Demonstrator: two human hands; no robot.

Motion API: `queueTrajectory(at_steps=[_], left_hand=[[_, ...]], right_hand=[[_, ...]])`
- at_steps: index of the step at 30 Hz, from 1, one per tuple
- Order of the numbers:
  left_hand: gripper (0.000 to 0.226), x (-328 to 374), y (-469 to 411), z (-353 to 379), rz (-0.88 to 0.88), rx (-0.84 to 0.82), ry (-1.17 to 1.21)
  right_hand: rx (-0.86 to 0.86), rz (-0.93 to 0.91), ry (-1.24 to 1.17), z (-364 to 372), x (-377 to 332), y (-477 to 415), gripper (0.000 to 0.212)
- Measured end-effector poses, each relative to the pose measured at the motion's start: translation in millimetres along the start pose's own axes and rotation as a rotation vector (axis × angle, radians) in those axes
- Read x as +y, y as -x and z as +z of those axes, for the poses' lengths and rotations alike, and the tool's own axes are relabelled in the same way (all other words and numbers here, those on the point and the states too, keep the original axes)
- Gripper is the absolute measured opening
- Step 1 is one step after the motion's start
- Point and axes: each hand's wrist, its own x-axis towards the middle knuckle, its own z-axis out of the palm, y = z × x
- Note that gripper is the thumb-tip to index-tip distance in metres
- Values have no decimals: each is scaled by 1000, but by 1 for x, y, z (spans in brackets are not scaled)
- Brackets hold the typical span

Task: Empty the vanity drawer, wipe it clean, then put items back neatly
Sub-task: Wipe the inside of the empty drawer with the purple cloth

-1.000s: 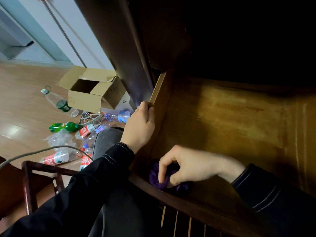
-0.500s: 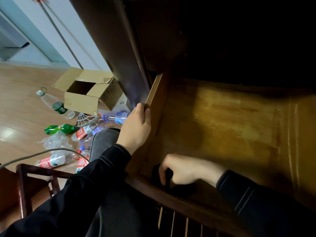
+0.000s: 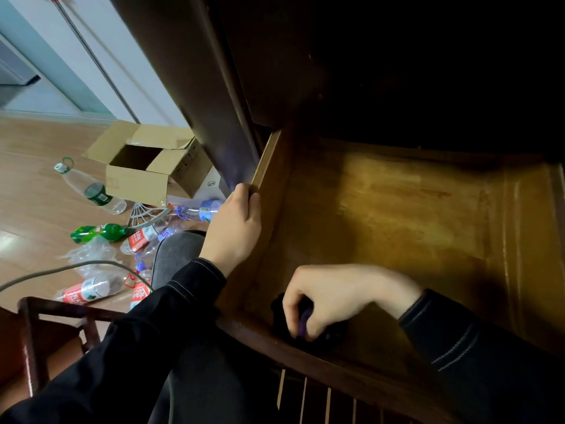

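The wooden vanity drawer (image 3: 397,215) is pulled out below me, its bare bottom showing with nothing lying on it. My left hand (image 3: 234,231) grips the top of the drawer's left side wall. My right hand (image 3: 330,296) presses a purple cloth (image 3: 304,324) into the near-left corner of the drawer, against the front wall. Most of the cloth is hidden under my fingers and in shadow.
To the left on the wood floor lie several plastic bottles (image 3: 91,188), a green bottle (image 3: 101,232), an open cardboard box (image 3: 146,166) and a grey cable (image 3: 61,269). A dark wooden chair frame (image 3: 46,313) stands at lower left. The vanity's dark side panel (image 3: 195,87) rises above the drawer.
My right hand has drawn the cloth tighter into the near-left corner, and less purple shows now. The left hand keeps its hold on the side wall.
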Motion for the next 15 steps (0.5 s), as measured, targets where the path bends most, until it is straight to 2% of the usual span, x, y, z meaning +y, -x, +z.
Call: queueTrajectory(at_steps=[3,6,8,13,15], left_hand=[[18,-2,-1,0,-2,-2,-7],[17,-1,0,0,-4,-10,-8],[17,0,0,-1,-7,-8,-8],[15,2,0,-2,-5,-3,-22],[16,3,0,-2,1,-1,-19]], right_hand=[[19,-100,-99,-2,0,9,15],[60,-28,-62,11,0,-7,17],[46,-12,-37,11,-3,-10,17],[-54,-164,-178,-10,-5,15,16],[-23,-134,-144,-4,-5,9,17]])
